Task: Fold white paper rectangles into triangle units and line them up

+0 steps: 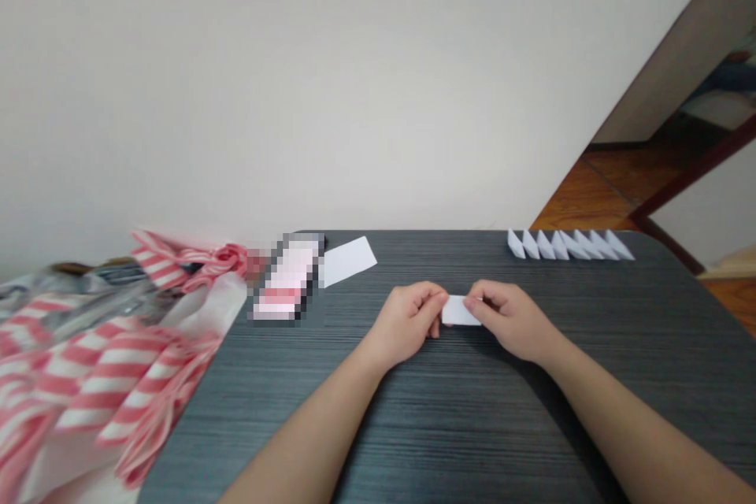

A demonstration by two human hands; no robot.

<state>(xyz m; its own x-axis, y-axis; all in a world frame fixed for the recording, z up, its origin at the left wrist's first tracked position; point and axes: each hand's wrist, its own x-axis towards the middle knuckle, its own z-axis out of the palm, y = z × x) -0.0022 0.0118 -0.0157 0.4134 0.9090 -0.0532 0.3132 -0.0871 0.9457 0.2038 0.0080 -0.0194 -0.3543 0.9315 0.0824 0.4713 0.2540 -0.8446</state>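
A small folded piece of white paper [459, 311] lies just above the dark grey table [449, 425], held between both hands. My left hand [407, 319] pinches its left end with curled fingers. My right hand [511, 316] grips its right end, fingers closed over the top edge. Both forearms reach in from the bottom of the view.
A row of several folded white paper pieces [570, 245] stands at the table's far right edge. A flat white sheet [348, 261] lies at the far middle, beside a blurred pink and white object [287, 279]. Red and white striped plastic bags [100, 362] crowd the left side.
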